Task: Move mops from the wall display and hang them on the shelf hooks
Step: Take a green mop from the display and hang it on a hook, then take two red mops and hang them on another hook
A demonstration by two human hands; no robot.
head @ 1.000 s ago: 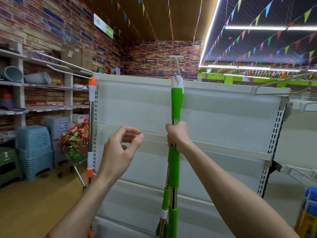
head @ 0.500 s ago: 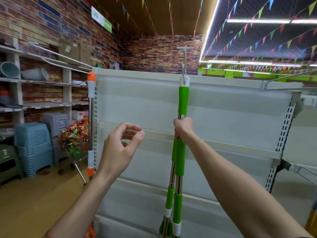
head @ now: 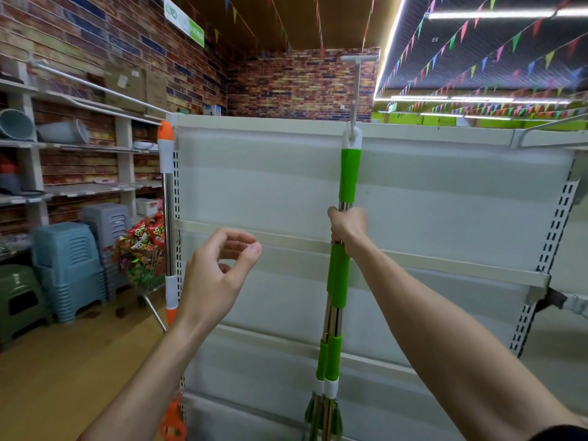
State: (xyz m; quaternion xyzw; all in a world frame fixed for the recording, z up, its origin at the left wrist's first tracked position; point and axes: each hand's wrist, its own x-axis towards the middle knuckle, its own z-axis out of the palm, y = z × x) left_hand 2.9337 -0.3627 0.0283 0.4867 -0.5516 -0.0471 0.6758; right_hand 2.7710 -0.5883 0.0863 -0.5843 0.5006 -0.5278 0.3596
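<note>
Left hand (head: 216, 275): raised near the middle of the view, empty. Fingers curled loosely, thumb and fingertips apart with a visible gap; no contact with any object.

Right hand (head: 346, 229): closed around the metal shaft of the green mop (head: 339, 272), between the upper and middle green sleeves. Fingers wrap the shaft fully; the forearm extends from the lower right.

The green mop stands upright against the white shelf panel (head: 445, 202), just right of centre. Two shafts appear side by side below the hand, each with green sleeves and white collars; the strands at the bottom edge are partly cut off. The white loop at the top of the handle sits on the hook (head: 353, 100), a thin white rod rising above the panel's top edge.

An orange mop (head: 167, 218) hangs at the panel's left edge, upright, well apart from both hands.

Farther left: stacked blue-grey stools (head: 68, 268), a cart of red snack bags (head: 144, 243), and wall shelving (head: 79, 148) against the brick wall
</note>
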